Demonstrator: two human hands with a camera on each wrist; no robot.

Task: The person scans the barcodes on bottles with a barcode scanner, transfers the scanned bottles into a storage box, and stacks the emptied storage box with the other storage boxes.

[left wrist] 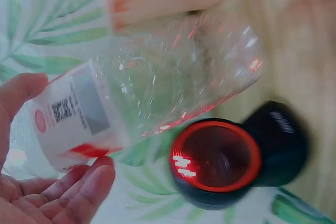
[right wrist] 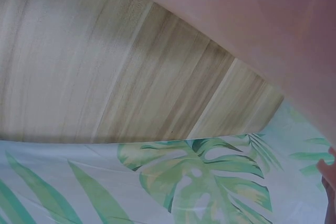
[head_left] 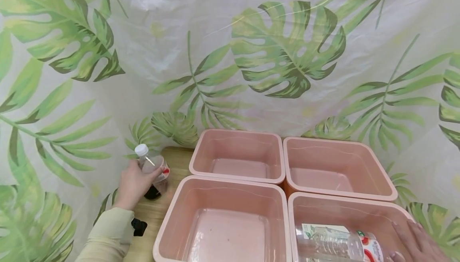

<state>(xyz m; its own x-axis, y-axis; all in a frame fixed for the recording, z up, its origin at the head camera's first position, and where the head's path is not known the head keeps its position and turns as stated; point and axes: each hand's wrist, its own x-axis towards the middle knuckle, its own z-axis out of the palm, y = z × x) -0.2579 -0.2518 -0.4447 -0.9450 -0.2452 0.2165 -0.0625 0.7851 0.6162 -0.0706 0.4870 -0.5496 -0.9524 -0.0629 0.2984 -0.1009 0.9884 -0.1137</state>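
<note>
Left hand [head_left: 134, 183] with thumb and fingers gripping a clear white-capped bottle [head_left: 153, 167], bottle tilted left of pink bins [head_left: 237, 179], near black red-ringed device [left wrist: 215, 156], right hand [head_left: 417, 240] fingers extended at near-right bin's [head_left: 345, 199] right side, labelled clear bottles [head_left: 332, 243] lying inside.

Before me, a pale, glossy sheet [head_left: 215, 14] makes the far backdrop and runs on along left and right, faintly creased, printed with broad split green leaves [head_left: 287, 52] and slender fronds. I note a light wood-grain tabletop [head_left: 178, 159], streaked with browner bands, its far left corner rounded, the sheet close beyond. Light reaches me soft, whitish sheen high on the far side, left of middle.
</note>
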